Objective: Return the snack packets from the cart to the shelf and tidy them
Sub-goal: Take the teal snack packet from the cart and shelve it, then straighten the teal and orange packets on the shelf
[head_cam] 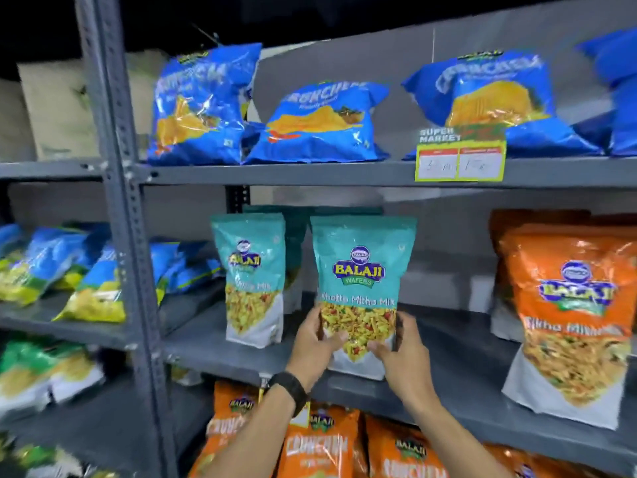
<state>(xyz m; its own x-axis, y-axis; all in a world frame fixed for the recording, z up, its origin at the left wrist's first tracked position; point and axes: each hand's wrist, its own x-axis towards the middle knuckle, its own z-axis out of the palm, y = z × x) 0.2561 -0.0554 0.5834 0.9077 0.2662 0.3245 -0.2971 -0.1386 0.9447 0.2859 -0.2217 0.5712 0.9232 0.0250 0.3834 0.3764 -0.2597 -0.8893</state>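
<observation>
A teal Khatta Mitha Mix packet (360, 270) stands upright on the middle grey shelf (458, 343). My left hand (315, 343) grips its lower left edge and my right hand (400, 350) grips its lower right edge. A second teal packet (251, 274) stands to its left, with more teal packets behind. An orange Tikha Mitha packet (572, 322) stands at the right end of the same shelf. The cart is out of sight.
Blue Crunchex bags (320, 122) lie on the top shelf above a supermarket price tag (460, 160). Orange Crunchem packets (317, 446) fill the shelf below. A grey upright post (120, 201) divides this rack from the left rack of blue-and-yellow packets (93, 288).
</observation>
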